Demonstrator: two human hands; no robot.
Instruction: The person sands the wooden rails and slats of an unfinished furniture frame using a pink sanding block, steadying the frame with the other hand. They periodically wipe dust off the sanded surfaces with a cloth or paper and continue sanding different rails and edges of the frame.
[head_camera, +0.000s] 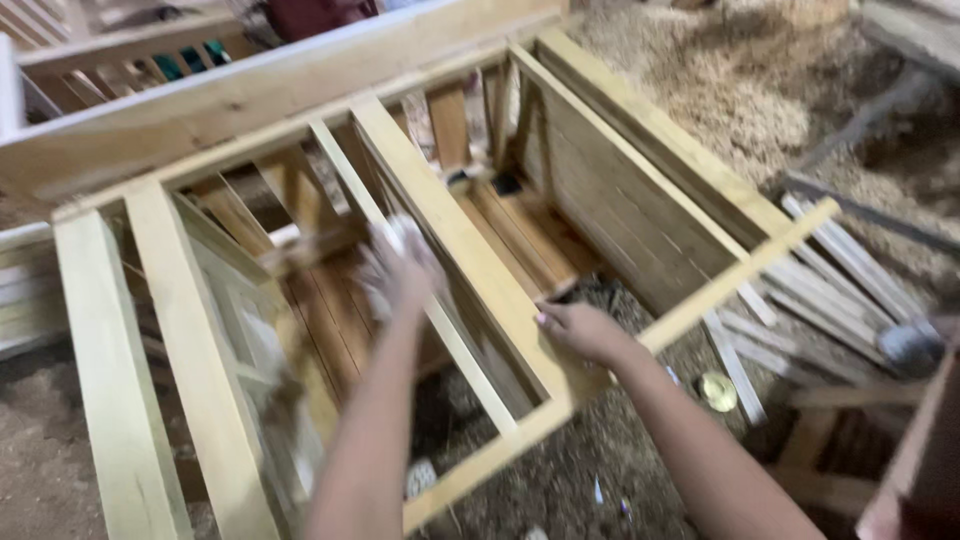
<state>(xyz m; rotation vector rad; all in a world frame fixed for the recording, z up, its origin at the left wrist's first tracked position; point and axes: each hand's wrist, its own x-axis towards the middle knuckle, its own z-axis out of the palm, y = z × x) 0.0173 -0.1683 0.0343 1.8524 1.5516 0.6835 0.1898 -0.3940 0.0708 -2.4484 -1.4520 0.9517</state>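
A pale wooden cabinet frame (440, 215) lies on its side before me, open slats and rails facing up. My left hand (395, 270) is blurred with motion over a thin inner rail (345, 180) near the middle of the frame; whether it holds something pale I cannot tell. My right hand (580, 330) rests on the near edge of a wide middle rail, fingers curled over the wood beside the slatted side panel (620, 215).
Sawdust and shavings (760, 90) cover the floor all around. Loose wooden strips (830, 280) lie at the right, with a small round yellow tin (717, 391) and a grey round object (908, 345). More wooden frames (120, 60) stand at the back left.
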